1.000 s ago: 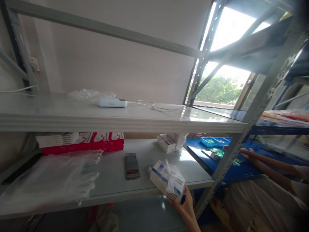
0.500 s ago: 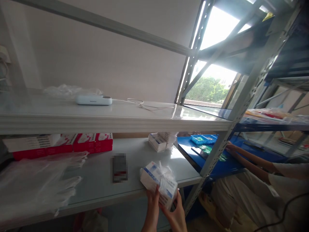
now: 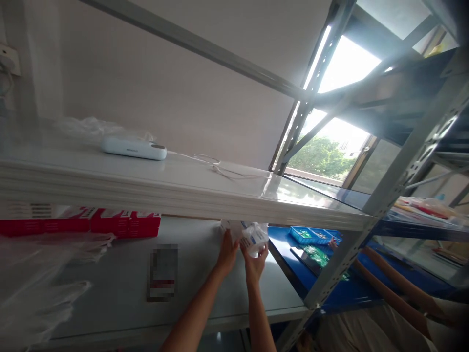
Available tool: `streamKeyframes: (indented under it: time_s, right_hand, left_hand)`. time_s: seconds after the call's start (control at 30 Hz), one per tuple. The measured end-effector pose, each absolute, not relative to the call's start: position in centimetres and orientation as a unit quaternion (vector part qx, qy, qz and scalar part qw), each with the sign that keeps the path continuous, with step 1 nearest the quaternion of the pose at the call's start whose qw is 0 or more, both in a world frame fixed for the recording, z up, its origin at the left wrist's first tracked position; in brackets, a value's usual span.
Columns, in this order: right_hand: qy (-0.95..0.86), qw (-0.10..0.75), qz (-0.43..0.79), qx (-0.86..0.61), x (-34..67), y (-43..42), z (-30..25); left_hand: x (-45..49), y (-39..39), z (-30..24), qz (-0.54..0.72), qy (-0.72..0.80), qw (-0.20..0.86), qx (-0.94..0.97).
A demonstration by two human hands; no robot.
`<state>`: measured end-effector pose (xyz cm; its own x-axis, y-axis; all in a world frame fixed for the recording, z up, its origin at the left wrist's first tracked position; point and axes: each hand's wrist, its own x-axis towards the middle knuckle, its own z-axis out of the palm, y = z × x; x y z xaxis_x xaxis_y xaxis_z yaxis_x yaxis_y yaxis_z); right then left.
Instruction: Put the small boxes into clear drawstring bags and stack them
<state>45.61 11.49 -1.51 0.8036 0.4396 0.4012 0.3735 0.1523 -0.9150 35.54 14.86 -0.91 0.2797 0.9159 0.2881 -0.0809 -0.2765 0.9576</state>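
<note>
i see both of my arms stretched deep into the lower shelf [image 3: 205, 293], just under the front lip of the upper shelf [image 3: 183, 193]. my right hand [image 3: 255, 264] is clasped from below on the bagged bundle of white-and-blue boxes [image 3: 254, 237], which is held up near the back of the lower shelf. my left hand [image 3: 227, 254] lies against the bundle's left side, and i cannot tell whether it grips. red boxes [image 3: 124, 224] sit well to the left. a white device [image 3: 134, 147] rests on the upper shelf. a co-worker's arm [image 3: 388, 288] reaches over the blue shelf [image 3: 293, 264] on the right.
</note>
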Motion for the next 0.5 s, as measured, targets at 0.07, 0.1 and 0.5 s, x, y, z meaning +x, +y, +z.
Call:
streamKeyframes:
  time_s: [0.07, 0.1, 0.5]
  right_hand:
    - [-0.326, 0.662, -0.023, -0.674, 46.3, 14.2, -1.9]
    - [-0.337, 0.644, -0.045, -0.686, 46.5, 15.1, -2.3]
    - [-0.33, 0.593, -0.094, -0.729, 44.7, 13.5, -3.3]
  left_hand:
    - [35.5, 16.8, -3.4, 0.472, 0.413, 0.403, 0.667]
    - [35.4, 17.4, -4.6, 0.457, 0.43, 0.364, 0.688]
    - [34.6, 16.2, -5.6, 0.298, 0.363, 0.238, 0.85]
